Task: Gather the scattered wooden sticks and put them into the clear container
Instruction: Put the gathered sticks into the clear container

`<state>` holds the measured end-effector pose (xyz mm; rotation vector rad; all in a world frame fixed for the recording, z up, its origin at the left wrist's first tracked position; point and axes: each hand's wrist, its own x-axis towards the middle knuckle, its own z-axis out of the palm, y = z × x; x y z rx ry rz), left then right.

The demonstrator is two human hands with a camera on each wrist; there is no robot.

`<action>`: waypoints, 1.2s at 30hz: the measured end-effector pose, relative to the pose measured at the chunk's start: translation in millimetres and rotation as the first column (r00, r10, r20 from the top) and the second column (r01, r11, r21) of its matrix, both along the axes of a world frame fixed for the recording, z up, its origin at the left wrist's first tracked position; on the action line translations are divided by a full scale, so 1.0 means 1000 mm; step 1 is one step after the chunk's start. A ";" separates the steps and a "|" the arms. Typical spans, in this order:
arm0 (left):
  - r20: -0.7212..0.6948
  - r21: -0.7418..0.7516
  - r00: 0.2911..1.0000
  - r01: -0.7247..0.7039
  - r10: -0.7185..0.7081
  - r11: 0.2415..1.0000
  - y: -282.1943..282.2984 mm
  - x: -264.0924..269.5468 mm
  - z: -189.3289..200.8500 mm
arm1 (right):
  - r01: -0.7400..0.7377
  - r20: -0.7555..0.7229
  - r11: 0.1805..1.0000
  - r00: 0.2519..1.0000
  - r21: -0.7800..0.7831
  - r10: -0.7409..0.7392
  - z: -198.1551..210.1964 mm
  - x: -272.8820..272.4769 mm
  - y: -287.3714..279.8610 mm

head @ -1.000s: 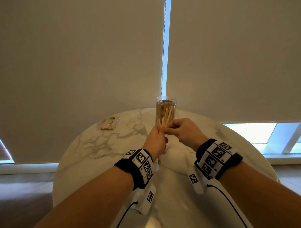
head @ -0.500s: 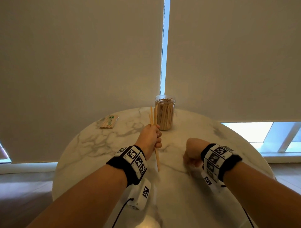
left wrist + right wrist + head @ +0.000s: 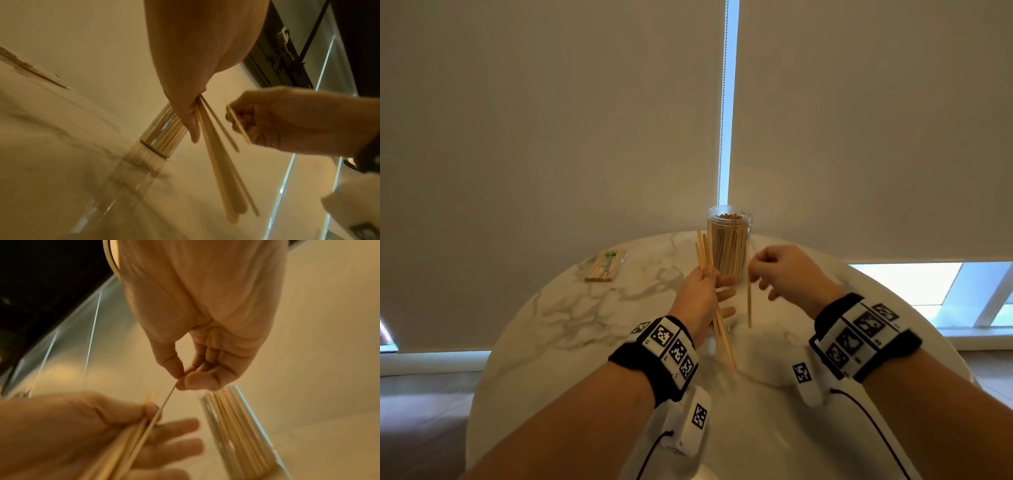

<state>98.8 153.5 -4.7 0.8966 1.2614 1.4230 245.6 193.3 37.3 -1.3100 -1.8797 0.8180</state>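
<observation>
Beside the clear container (image 3: pixel 729 240), the right hand (image 3: pixel 784 270) has risen, pinching one stick (image 3: pixel 749 305).

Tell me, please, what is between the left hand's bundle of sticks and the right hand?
One single stick, pinched by the right hand and hanging down apart from the left hand's bundle. The head view shows this.

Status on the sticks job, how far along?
Mostly done: the clear container already stands packed with sticks. In hand: the left hand grips a small bundle, the right hand pinches a single stick. Left: getting these into the container. No loose sticks show on the table.
</observation>
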 end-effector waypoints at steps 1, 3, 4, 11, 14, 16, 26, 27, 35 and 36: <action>0.011 0.008 1.000 0.013 -0.013 1.000 0.004 0.002 0.002 | -0.017 -0.044 0.998 0.999 0.053 0.019 0.005 -0.006 0.001; 0.076 0.057 0.995 0.066 -0.070 0.996 0.011 0.006 0.007 | -0.050 -0.066 0.994 0.996 0.093 0.057 0.009 -0.019 0.007; 0.097 0.081 0.992 0.074 -0.082 0.994 0.014 0.009 0.008 | -0.067 -0.070 0.994 0.995 0.089 0.073 0.008 -0.026 0.012; 0.184 0.103 0.966 -0.205 0.183 0.973 0.052 -0.011 0.009 | -0.105 0.120 0.994 0.988 0.028 0.101 0.001 -0.043 0.035; 0.330 0.142 0.925 -0.244 0.186 0.959 0.064 -0.025 0.015 | -0.230 0.185 0.922 0.937 -0.313 0.296 -0.001 -0.042 0.028; 0.465 0.167 0.873 -0.248 0.146 0.954 0.070 -0.030 0.019 | -0.307 0.147 0.860 0.907 -0.409 0.394 -0.007 -0.044 0.028; 0.045 0.286 0.998 0.036 -0.051 0.958 0.064 -0.015 0.018 | -0.263 -0.030 0.951 0.965 -0.165 0.262 -0.004 -0.052 0.033; 0.033 0.281 0.998 0.047 -0.058 0.959 0.063 -0.013 0.020 | -0.250 -0.034 0.960 0.968 -0.128 0.247 -0.003 -0.050 0.034; 0.057 0.266 0.988 0.121 -0.141 0.956 0.061 -0.012 0.034 | -0.153 0.044 0.987 0.988 0.047 0.150 0.007 -0.039 0.040; 0.074 0.269 0.987 0.117 -0.142 0.956 0.061 -0.016 0.039 | -0.151 0.088 0.987 0.985 0.056 0.146 0.011 -0.034 0.040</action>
